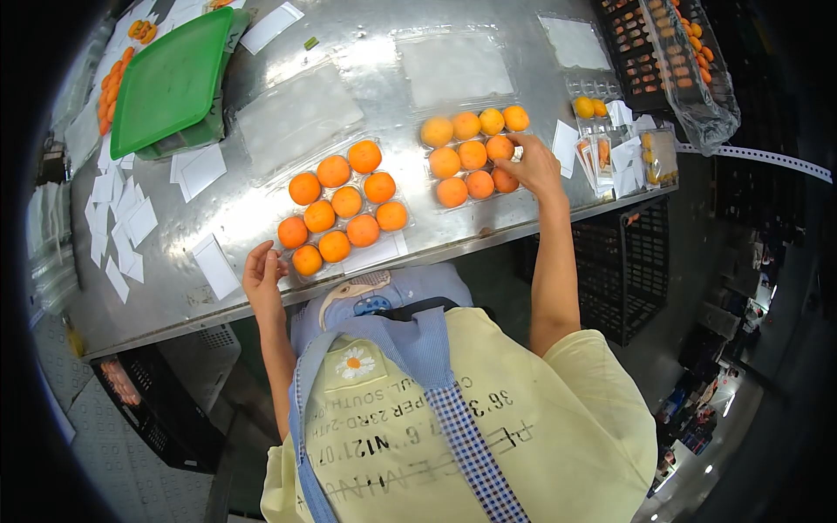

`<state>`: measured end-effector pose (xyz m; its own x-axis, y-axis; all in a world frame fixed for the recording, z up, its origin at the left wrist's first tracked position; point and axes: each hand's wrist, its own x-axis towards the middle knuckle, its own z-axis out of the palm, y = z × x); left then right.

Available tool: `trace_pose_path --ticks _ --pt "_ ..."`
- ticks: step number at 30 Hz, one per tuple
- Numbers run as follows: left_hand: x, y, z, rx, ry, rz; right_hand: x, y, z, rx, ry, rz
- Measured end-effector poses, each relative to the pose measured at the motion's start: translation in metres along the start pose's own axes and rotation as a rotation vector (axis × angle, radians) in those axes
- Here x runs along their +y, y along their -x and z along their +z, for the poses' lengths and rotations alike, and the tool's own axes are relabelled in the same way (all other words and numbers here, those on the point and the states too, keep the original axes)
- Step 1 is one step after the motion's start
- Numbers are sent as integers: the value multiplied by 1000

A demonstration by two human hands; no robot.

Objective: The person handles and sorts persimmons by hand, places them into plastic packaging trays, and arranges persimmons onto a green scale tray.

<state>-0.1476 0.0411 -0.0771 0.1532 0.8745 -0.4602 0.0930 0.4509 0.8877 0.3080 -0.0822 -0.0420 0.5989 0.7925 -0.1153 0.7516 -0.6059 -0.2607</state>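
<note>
Two clear plastic trays of orange fruit lie on the metal table [384,96]. My right hand [534,167] is at the right edge of the right tray [433,166], its fingers curled against an orange fruit [500,148] there. Rows of fruit fill that tray, the back row paler. My left hand [263,268] is beside the front left corner of the left tray [301,272], near an orange fruit [307,260]; its fingers are bent and slightly apart, with nothing in them. Behind each tray is its flat transparent lid, such as the left lid [296,118].
A green lid [174,83] covers a bin at the back left. White paper cards [131,218] are scattered at the left. Black crates [623,44] with fruit stand at the back right. Small packs and cards [602,161] lie at the right edge.
</note>
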Motion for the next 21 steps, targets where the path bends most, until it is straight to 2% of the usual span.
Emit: trace_pose_path --ticks 5,11,13,14,18,19,20,21 --pt "1 4 -1 9 20 16 4 0 -5 -15 -22 -13" --pt "5 10 1 38 10 30 13 13 -2 35 -539 65" --pt "13 14 12 19 -30 63 -11 22 -15 94 -651 -144" --pt "26 18 25 -56 -22 57 -33 28 -25 118 -712 -251" --pt "84 34 81 -610 83 34 -121 51 -44 11 -741 -595" --pt "101 39 97 -773 300 -34 -148 57 -41 -31 -754 -699" --pt "102 38 99 -841 415 -75 -161 61 -41 -55 -749 -789" --pt "100 37 100 -815 405 -26 -167 63 -38 -75 -784 -787"
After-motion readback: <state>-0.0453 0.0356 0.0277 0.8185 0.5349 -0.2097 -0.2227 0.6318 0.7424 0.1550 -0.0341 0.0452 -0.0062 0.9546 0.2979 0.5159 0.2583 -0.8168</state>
